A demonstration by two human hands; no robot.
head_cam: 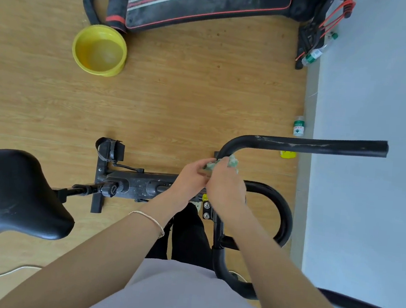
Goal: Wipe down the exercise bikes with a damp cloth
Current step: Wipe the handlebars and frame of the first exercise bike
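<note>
Left grip (192, 175) pinched the green cloth (232, 161), right grip (226, 184) was curled round it, both right at the handlebar (297, 145) bend.

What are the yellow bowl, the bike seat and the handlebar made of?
The yellow bowl looks like plastic: bright, smooth, slightly glossy. The seat seems padded vinyl or fake leather: black, soft sheen, dusty scuffs. The handlebar is probably a metal tube with a matte black cover, foam or rubber; pale scratches mark it.
</note>
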